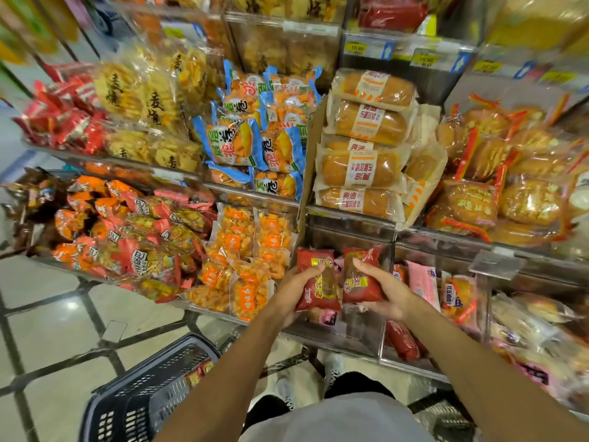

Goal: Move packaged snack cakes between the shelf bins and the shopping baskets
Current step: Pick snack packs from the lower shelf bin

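Note:
Each of my hands holds a red packaged snack cake over the clear lower shelf bin point(350, 341). My left hand point(294, 290) grips one red cake pack point(315, 295), fingers curled over its top. My right hand point(382, 293) grips a second red cake pack point(358, 272), thumb across its front. The two packs touch side by side. More red and pink packs lie in the bin below, partly hidden by my hands. A dark shopping basket point(137, 397) stands on the floor at lower left with a red and yellow pack point(199, 371) inside it.
Shelves above hold wrapped bread loaves point(366, 145), blue-edged snack bags point(255, 135) and orange snack packs point(242, 250). A pink pack point(422, 280) stands in the neighbouring bin at the right. Tiled floor lies to the left; my shoes show below the bin.

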